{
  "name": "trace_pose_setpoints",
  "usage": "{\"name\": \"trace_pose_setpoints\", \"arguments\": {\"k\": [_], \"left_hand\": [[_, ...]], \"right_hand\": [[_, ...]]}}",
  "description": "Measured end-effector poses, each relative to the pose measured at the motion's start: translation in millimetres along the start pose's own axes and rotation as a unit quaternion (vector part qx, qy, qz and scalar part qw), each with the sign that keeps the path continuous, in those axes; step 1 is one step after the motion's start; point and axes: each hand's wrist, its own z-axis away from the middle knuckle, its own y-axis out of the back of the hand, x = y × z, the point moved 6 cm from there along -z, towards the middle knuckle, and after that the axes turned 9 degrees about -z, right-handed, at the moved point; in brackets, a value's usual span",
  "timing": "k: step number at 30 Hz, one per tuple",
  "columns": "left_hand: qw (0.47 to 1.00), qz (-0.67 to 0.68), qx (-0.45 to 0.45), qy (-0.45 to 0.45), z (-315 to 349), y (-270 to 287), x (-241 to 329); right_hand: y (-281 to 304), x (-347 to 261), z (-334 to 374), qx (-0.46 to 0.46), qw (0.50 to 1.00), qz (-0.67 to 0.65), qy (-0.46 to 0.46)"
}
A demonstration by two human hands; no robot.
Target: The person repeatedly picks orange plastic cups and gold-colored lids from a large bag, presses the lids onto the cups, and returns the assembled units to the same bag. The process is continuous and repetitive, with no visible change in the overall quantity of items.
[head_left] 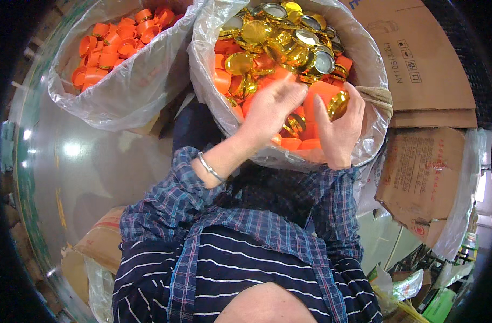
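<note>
A: First entry, far left?
B: Brown carton [98, 239], low down, clear plastic beside it.
A: Next?
B: Clear-lined bag [130, 105], open-topped, containing orange cups [111, 47] only, as far as shows.
A: Then?
B: Larger lined bag [205, 75], open-topped. Contents: gold lids [255, 32] heaped toward the far side, some silvery faces up; more orange cups among them and at the near rim.
A: Hands?
B: Left hand [275, 107], over the larger bag's contents, blurred beside an orange cup; cannot tell whether it grasps anything. Right hand [340, 121], further right, thumb and fingers curved about a gold lid; cannot tell whether they grip it.
A: Right-hand end?
B: Tan cloth strip [377, 97] at the bag's rim, then flattened brown cardboard [431, 70].
</note>
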Motion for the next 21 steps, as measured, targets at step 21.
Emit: {"name": "trace_pose_setpoints", "arguments": {"k": [21], "left_hand": [[0.956,0.279,-0.030,0.089,39.7,-30.0,16.3]], "right_hand": [[-5.1,-45.1,21.3,-0.071,0.929,-0.357,-0.063]]}}
